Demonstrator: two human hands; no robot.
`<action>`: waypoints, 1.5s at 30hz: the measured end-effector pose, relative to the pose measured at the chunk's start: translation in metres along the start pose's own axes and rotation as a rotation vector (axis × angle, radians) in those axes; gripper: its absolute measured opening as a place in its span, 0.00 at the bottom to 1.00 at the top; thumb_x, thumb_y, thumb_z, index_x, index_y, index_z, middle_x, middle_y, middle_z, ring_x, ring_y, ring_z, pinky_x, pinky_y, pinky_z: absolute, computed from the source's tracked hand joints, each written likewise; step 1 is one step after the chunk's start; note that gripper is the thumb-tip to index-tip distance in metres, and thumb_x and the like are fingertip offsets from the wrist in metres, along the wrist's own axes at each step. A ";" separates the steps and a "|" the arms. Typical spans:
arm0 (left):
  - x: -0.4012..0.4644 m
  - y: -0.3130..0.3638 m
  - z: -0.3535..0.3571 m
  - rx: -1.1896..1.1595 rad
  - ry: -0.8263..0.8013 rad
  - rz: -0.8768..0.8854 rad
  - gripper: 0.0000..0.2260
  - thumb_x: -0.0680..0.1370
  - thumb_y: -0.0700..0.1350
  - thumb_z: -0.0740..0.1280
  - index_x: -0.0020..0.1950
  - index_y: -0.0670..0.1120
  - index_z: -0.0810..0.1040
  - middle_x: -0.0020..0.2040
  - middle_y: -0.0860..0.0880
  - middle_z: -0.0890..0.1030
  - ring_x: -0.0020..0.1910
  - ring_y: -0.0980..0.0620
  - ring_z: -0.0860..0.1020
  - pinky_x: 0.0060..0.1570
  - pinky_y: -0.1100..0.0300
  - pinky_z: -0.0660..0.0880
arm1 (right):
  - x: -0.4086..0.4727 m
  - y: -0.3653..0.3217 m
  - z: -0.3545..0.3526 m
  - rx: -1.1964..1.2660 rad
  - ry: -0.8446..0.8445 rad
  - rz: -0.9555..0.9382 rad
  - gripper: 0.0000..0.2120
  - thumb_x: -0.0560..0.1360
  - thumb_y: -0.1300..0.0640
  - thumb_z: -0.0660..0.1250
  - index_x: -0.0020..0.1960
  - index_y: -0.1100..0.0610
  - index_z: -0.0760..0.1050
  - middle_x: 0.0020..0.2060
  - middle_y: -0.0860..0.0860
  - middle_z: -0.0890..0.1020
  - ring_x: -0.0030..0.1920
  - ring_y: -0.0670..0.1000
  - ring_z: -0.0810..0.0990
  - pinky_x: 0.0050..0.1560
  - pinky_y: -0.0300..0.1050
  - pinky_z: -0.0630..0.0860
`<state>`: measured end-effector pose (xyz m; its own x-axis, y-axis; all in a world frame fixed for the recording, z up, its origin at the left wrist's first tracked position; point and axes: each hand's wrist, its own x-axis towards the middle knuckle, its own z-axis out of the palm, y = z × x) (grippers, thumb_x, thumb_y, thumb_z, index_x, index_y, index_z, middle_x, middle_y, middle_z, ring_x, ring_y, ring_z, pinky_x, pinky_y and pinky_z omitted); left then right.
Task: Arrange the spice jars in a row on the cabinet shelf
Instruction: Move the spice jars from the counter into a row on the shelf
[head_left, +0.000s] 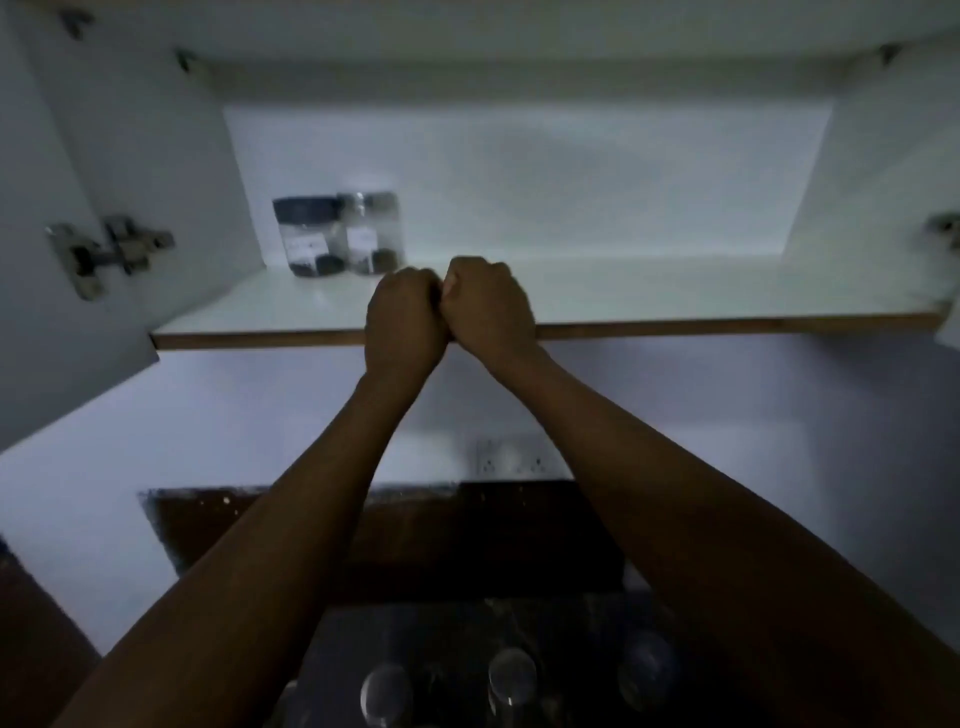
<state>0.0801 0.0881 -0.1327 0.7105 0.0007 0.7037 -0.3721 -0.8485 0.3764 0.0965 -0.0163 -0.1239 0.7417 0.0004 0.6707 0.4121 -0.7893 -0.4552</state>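
Note:
Two clear spice jars stand side by side, touching, at the back left of the white cabinet shelf (675, 296): one with a black lid (309, 236) and one with a grey lid (374, 231). Both hold a little dark spice at the bottom. My left hand (402, 322) and right hand (488, 301) are raised to the shelf's front edge, just right of the jars. Both are curled into fists, pressed knuckle to knuckle. Nothing shows inside either fist. Several more jars, seen from above as round lids (511, 675), stand on the dark counter below.
The cabinet door (78, 182) hangs open at the left, with a metal hinge (109, 254). The shelf has a wooden front edge (727, 326). A wall socket (511, 460) sits between shelf and counter. The scene is dim.

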 end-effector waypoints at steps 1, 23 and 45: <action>-0.020 0.010 0.007 -0.123 0.078 0.068 0.08 0.74 0.32 0.63 0.37 0.40 0.75 0.36 0.42 0.77 0.39 0.43 0.76 0.39 0.50 0.68 | -0.020 0.009 -0.009 0.071 0.093 -0.085 0.08 0.74 0.59 0.58 0.39 0.58 0.73 0.33 0.54 0.79 0.34 0.57 0.79 0.33 0.49 0.71; -0.464 -0.019 0.186 -0.133 -1.388 -0.058 0.22 0.82 0.51 0.60 0.72 0.40 0.77 0.72 0.41 0.76 0.74 0.43 0.73 0.76 0.54 0.64 | -0.488 0.195 0.051 0.044 -1.091 0.761 0.14 0.78 0.62 0.67 0.62 0.62 0.81 0.59 0.61 0.84 0.61 0.61 0.82 0.65 0.54 0.77; -0.462 -0.023 0.172 -0.315 -1.116 -0.563 0.13 0.79 0.38 0.66 0.62 0.41 0.85 0.59 0.42 0.86 0.60 0.45 0.84 0.64 0.54 0.78 | -0.507 0.186 0.046 0.157 -0.965 0.908 0.41 0.70 0.51 0.79 0.77 0.57 0.66 0.71 0.57 0.75 0.72 0.58 0.75 0.72 0.54 0.72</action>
<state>-0.1371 0.0159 -0.5700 0.8700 -0.2544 -0.4224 0.1248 -0.7151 0.6878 -0.1785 -0.1345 -0.5758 0.8317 -0.0012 -0.5553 -0.4167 -0.6623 -0.6227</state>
